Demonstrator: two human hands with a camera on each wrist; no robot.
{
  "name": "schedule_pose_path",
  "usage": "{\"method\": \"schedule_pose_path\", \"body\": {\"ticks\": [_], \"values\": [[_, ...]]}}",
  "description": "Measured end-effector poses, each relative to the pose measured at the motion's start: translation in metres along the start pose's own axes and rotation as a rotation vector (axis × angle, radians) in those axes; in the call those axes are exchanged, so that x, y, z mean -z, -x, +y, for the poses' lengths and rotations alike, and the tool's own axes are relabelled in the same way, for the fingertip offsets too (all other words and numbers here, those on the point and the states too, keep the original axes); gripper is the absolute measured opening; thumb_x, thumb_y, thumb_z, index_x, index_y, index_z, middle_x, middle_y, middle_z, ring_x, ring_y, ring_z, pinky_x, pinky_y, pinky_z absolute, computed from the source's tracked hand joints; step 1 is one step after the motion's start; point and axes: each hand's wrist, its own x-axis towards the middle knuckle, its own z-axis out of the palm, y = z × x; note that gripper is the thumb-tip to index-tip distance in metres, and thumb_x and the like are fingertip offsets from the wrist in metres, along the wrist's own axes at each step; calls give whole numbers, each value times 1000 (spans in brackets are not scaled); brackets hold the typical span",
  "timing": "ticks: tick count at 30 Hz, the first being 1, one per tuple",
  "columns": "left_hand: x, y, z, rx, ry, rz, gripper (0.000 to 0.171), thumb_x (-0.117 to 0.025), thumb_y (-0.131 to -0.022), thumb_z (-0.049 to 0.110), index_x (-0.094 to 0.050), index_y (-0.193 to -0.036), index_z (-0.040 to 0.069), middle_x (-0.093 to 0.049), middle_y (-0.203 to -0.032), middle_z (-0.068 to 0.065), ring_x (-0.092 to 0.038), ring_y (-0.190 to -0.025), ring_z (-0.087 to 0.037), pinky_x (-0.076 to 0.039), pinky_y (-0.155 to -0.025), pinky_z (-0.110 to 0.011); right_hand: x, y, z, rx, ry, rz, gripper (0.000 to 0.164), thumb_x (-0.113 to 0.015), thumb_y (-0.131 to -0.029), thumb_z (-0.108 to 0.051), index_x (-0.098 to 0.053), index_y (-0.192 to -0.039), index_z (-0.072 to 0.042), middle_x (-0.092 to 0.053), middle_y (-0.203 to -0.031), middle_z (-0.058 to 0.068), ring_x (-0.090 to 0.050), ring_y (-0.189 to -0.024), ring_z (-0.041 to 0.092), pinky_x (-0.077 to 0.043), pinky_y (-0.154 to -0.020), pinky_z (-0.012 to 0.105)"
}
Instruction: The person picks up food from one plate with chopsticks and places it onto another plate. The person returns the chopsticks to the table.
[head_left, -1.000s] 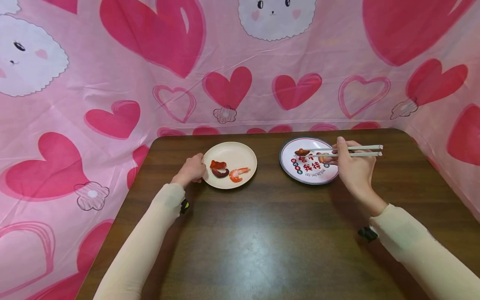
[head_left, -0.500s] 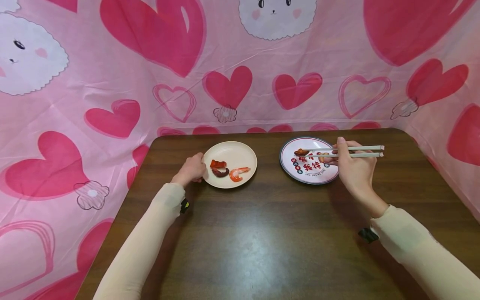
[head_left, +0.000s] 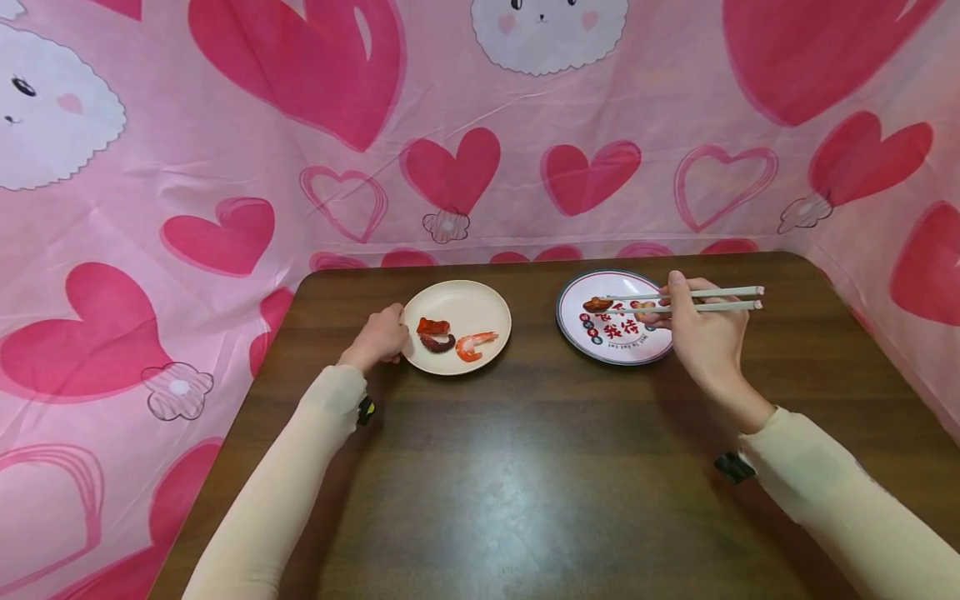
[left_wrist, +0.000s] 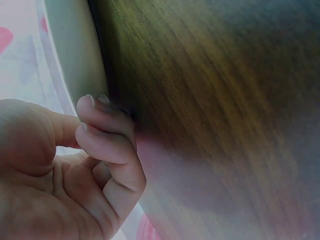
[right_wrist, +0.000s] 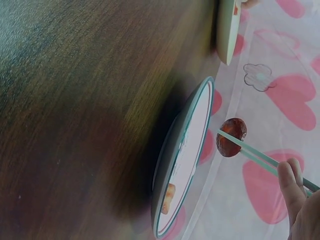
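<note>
My left hand (head_left: 381,336) pinches the left rim of a cream plate (head_left: 480,302); in the left wrist view its curled fingers (left_wrist: 112,150) sit at the plate's edge. On that plate lie a red-orange food piece (head_left: 433,327), a dark curled octopus tentacle (head_left: 437,343) and an orange shrimp (head_left: 476,345). My right hand (head_left: 705,337) holds a pair of pale green chopsticks (head_left: 723,292). Between their tips is a glossy brown food piece (right_wrist: 231,137), raised above the white printed plate (head_left: 611,350). A tan food piece (right_wrist: 168,199) rests on that plate.
Both plates stand apart near the back of the dark wooden table (head_left: 480,467). Behind it and at the sides hangs a pink cloth (head_left: 517,108) with hearts. A dark wrist device (head_left: 733,468) shows under the right sleeve.
The head view has shifted slightly. The brown piece in the chopsticks sits marginally further left over the printed plate. The left hand keeps its place at the cream plate's rim.
</note>
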Motion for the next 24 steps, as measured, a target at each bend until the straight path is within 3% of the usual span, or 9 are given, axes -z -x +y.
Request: {"method": "schedule_pose_path", "body": {"ticks": [10, 24], "values": [[0, 2, 1, -7, 5, -2, 37, -45, -105, 9, -44, -140, -3, -60, -110, -25, -59, -62, -25, -54, -55, -31, -3, 2, -4, 14, 7, -7, 28, -68, -104, -22, -70, -95, 5, -76, -77, 7, -76, -63, 19, -60, -59, 30], [1, 2, 3, 3, -13, 1, 33, -43, -106, 9, -47, -137, -2, -62, -102, -24, -60, -59, -24, -53, -53, -31, -10, 7, -14, 35, -29, -23, 39, -71, -102, -23, -67, -100, 16, -75, -76, 11, -74, -59, 18, -60, -60, 29]]}}
